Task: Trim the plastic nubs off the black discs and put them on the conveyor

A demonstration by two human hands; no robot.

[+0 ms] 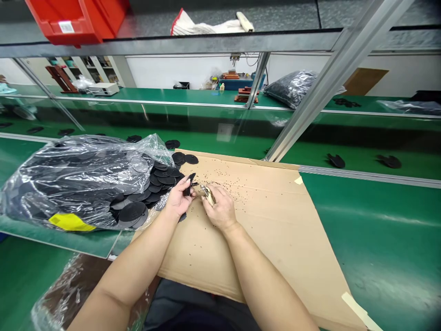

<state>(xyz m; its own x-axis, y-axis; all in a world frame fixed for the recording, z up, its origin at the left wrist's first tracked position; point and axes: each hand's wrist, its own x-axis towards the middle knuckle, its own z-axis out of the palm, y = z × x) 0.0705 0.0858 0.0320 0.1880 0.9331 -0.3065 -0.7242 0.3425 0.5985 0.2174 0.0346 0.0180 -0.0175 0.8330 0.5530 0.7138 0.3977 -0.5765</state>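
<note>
A flattened brown cardboard sheet [272,239] is laid on a green bench [372,239]. Left of the sheet, a clear plastic bag [69,184] of round black discs [132,212] is heaped. Above the sheet, a narrow black piece [189,185] is pinched by the left hand [179,200], and a small silver-tipped hand tool [207,194] is gripped by the curled right hand [218,207]. Tiny black crumbs [248,188] are scattered over the sheet.

Far ahead of the hands, a red plastic bin [74,20] and a white cloth bundle [210,23] sit on an overhead shelf [220,18]. To the hands' right stretches a green counter [372,243]; beyond an aluminium frame [330,78], a bag of black parts [291,87] lies on another green counter [193,95].
</note>
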